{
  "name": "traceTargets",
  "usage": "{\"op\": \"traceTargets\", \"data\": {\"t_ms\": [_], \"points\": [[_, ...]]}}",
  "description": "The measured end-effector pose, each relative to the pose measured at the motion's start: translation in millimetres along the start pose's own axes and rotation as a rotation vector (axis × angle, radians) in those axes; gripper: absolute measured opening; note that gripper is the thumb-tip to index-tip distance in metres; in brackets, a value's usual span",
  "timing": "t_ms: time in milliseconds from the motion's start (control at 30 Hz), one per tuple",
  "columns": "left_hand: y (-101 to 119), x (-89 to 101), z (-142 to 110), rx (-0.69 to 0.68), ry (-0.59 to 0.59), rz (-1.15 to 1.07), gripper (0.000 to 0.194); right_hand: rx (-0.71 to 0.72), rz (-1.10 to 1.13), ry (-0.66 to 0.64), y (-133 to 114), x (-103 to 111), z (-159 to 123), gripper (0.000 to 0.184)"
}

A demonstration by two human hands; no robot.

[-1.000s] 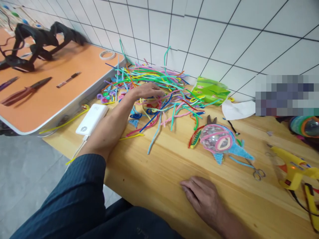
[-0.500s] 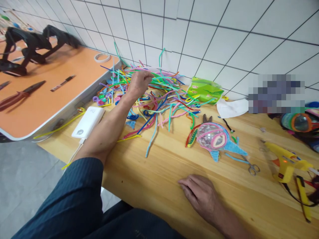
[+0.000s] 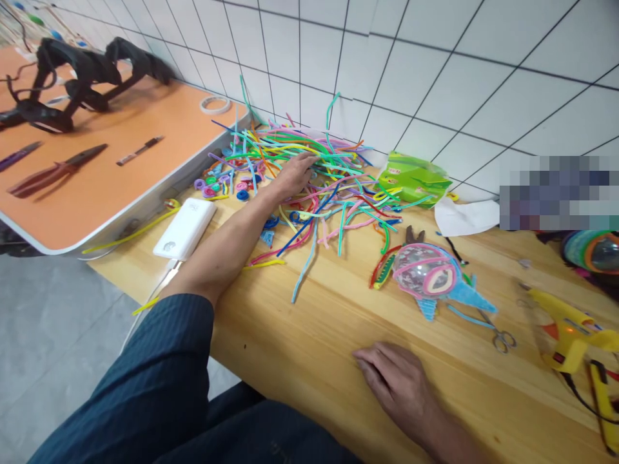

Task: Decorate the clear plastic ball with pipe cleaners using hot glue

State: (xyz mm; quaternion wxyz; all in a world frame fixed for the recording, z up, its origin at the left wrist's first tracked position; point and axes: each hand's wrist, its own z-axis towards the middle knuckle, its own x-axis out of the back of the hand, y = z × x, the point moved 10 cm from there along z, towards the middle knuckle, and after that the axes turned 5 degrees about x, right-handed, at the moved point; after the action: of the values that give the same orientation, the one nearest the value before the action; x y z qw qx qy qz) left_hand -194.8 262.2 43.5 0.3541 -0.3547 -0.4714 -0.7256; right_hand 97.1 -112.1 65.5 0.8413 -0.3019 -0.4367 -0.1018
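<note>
The pipe cleaners (image 3: 329, 143) lie heaped on the far part of the surface (image 3: 300, 341), against the tiled wall (image 3: 416, 58), between the white power bank (image 3: 186, 227) and the green packet (image 3: 414, 180). Most of those at the back run lengthwise along the wall, left to right with a slight slope; the nearer ones splay in several directions. A teal one (image 3: 329, 119) stands up by the tiles, while a pale blue stem (image 3: 305, 264) points its free end back toward the person. The left hand (image 3: 296, 175) reaches into the heap, forearm stretched diagonally forward and to the right, back of the hand uppermost and fingers bent down among the strands; I cannot tell whether they grip one. The right hand (image 3: 399, 380) rests palm down near the front edge, pointing forward and left, thumb tucked by the fingers; its underside is hidden, so whether it is closed on anything I cannot tell.
</note>
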Motion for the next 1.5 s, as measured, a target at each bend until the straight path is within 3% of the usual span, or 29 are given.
{"op": "traceTargets", "data": {"t_ms": [200, 400, 533, 700, 867, 933, 1000, 1100, 1167, 1333, 1400, 1500], "points": [[1, 4.2, -4, -0.010, 0.021, -0.034, 0.057, -0.013, 0.013, -0.026, 1, -2, 0, 0.018], [4, 0.3, -3, -0.001, 0.016, 0.008, 0.068, -0.020, -0.001, -0.026, 2, -2, 1, 0.020], [7, -0.8, -5, 0.073, -0.006, 0.112, 0.055, -0.021, 0.004, -0.030, 1, 0, 2, 0.020], [8, 10.9, -11, 0.111, 0.043, 0.137, 0.042, -0.004, -0.004, -0.014, 0, 1, 3, 0.018], [10, 22.3, -12, 0.127, 0.163, 0.135, 0.069, -0.004, -0.011, -0.006, 0, 0, 3, 0.019], [16, 10.9, -10, 0.074, 0.083, 0.154, 0.073, -0.003, -0.012, 0.000, 0, 0, 2, 0.018], [22, -1.9, -11, 0.031, -0.018, 0.181, 0.063, -0.008, -0.009, 0.000, 1, 0, 2, 0.018], [29, -5.8, -13, 0.000, -0.063, 0.195, 0.048, -0.017, -0.015, -0.009, 2, 0, 1, 0.018], [33, -2.8, -14, -0.008, -0.065, 0.186, 0.055, -0.018, -0.020, -0.018, 1, 0, 2, 0.019], [40, 2.5, -12, 0.005, -0.043, 0.188, 0.100, -0.011, -0.058, -0.112, -8, 0, 12, 0.023], [41, -4.0, -10, -0.002, -0.071, 0.201, 0.102, 0.013, -0.079, -0.160, -15, 7, 23, 0.025], [40, -13.2, -9, -0.025, -0.082, 0.205, 0.085, 0.061, -0.129, -0.231, -23, 27, 48, 0.024]]}}
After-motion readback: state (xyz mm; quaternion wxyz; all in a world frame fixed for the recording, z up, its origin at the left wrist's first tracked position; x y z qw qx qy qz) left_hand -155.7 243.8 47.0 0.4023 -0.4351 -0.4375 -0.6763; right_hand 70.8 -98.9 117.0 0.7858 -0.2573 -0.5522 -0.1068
